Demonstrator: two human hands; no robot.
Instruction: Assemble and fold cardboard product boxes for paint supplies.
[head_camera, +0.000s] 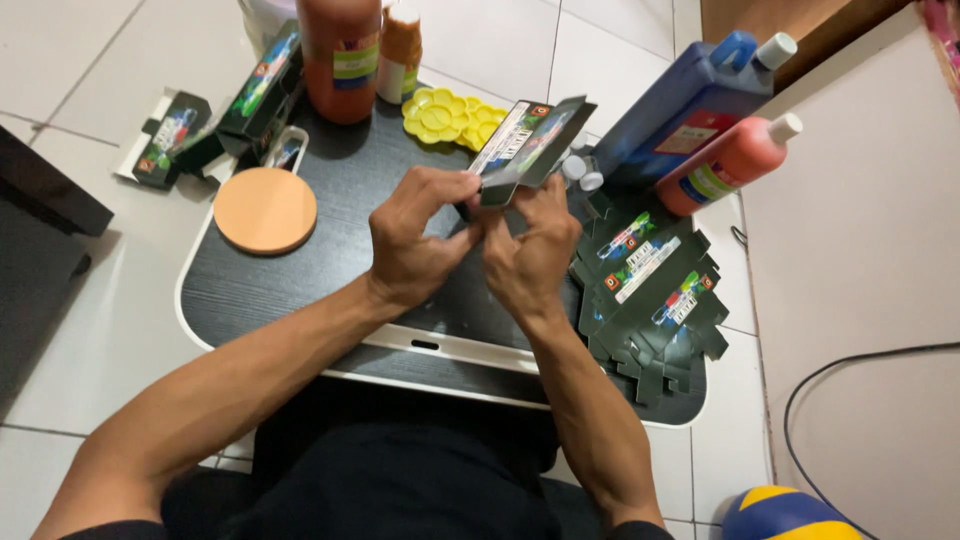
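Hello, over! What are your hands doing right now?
Left hand and right hand both gripping small dark carton. Flat carton stack lies at right. Nothing blocking.

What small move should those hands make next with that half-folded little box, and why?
Probably tuck the box's near end flap shut. Both the left hand and right hand pinch the dark carton at its lower end, while its far flaps still stand open.

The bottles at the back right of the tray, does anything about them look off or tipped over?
Yes. The blue bottle and the orange-red bottle lie tilted against each other at the black tray's edge rather than standing, unlike the upright orange bottle at the back. No spill shows. Both hands hold a small dark carton.
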